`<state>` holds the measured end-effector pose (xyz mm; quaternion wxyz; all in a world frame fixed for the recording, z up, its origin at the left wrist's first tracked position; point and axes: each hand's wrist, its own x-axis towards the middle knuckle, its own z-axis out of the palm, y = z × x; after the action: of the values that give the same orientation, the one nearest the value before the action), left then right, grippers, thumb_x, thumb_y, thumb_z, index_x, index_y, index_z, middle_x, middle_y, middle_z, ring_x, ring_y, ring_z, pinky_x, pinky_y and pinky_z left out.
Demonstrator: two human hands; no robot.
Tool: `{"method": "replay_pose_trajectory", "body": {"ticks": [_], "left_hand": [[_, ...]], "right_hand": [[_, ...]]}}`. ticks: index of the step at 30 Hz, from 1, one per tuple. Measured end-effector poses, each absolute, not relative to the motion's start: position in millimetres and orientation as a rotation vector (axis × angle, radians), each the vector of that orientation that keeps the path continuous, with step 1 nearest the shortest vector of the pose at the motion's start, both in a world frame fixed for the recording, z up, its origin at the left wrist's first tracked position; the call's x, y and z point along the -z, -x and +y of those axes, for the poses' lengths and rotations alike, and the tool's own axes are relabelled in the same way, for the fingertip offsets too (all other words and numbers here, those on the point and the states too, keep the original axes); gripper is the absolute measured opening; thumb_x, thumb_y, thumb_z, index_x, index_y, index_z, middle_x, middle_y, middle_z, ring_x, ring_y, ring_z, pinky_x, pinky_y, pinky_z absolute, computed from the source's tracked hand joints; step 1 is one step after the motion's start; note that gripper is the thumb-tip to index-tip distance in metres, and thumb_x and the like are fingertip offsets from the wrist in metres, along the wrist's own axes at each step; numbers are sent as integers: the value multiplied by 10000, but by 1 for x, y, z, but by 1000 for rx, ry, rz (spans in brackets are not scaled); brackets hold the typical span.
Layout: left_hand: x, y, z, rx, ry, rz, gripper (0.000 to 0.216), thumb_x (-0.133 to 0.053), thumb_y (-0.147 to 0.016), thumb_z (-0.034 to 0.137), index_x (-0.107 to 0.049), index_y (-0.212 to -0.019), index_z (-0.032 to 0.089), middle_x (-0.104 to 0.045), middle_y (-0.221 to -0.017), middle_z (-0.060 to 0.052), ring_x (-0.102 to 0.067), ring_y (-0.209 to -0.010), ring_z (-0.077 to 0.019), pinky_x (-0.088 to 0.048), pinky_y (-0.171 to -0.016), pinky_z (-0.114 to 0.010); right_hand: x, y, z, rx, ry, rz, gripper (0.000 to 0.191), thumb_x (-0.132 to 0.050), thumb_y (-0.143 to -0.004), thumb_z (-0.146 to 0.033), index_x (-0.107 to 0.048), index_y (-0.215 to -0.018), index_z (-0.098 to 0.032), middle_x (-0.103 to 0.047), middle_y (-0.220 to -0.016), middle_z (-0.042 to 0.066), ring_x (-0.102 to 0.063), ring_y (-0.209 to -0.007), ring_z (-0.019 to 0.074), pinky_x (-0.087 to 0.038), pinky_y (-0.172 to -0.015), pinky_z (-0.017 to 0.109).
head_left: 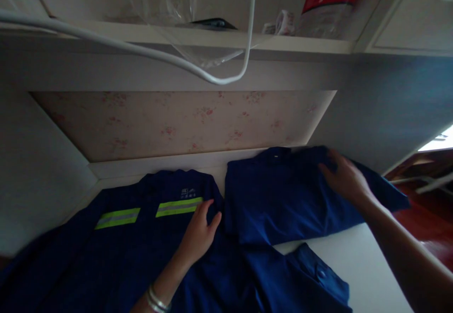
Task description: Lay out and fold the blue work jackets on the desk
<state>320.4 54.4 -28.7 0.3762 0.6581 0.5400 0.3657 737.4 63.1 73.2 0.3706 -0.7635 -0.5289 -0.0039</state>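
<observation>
A dark blue work jacket with yellow-green reflective strips lies spread on a white surface. My left hand rests flat on its chest, fingers apart, beside the right strip. One sleeve with a buttoned cuff stretches toward the near right. A second dark blue garment, folded, lies to the right of the jacket. My right hand presses on the folded garment's far right part, fingers spread over the cloth.
A floral-papered wall panel stands behind the surface. Above it, a white shelf carries a clear plastic bag, a tape roll and a red-labelled package. A white cable hangs in a loop. Dark red floor lies at right.
</observation>
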Motion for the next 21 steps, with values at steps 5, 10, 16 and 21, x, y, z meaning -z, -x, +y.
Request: {"method": "replay_pose_trajectory", "body": {"ticks": [5, 10, 16, 21], "left_hand": [[90, -230, -35, -644, -2065, 1777, 507, -434, -934, 490, -538, -1363, 241, -563, -1414, -113, -505, -1322, -299, -353, -1121, -617], [139, -161, -87, -308, -2335, 2056, 523, -458, -918, 485, -508, -1405, 300, -488, -1471, -68, -494, -1328, -332, -362, -1093, -640], [129, -150, -102, -263, -2443, 2112, 544, -423, -932, 487, -411, -1441, 297, -408, -1498, -57, -488, -1326, -353, -410, -1050, -656], [120, -166, -100, -255, -2469, 2155, 523, -389, -935, 454, -460, -1417, 264, -396, -1503, -74, -456, -1347, -363, -369, -1055, -688]], "right_hand": [[-7, -658, -21, -1155, 1755, -1532, 541, -577, -842, -601, -699, -1184, -200, -747, -1067, 121, -718, -915, 303, -581, -845, 434], [47, -616, -87, -1003, 1808, -2233, 817, -793, -678, -497, -500, -1420, -323, -331, -1550, 106, -258, -1423, 423, -261, -1142, 619], [98, -570, -97, -556, 1648, -2391, 325, -556, -901, -437, -703, -1190, -407, -648, -1293, 31, -536, -1256, 381, -456, -1036, 590], [53, -553, -68, -451, 1615, -1905, 332, -469, -927, -418, -697, -1121, -276, -762, -1057, 82, -734, -922, 272, -608, -813, 336]]}}
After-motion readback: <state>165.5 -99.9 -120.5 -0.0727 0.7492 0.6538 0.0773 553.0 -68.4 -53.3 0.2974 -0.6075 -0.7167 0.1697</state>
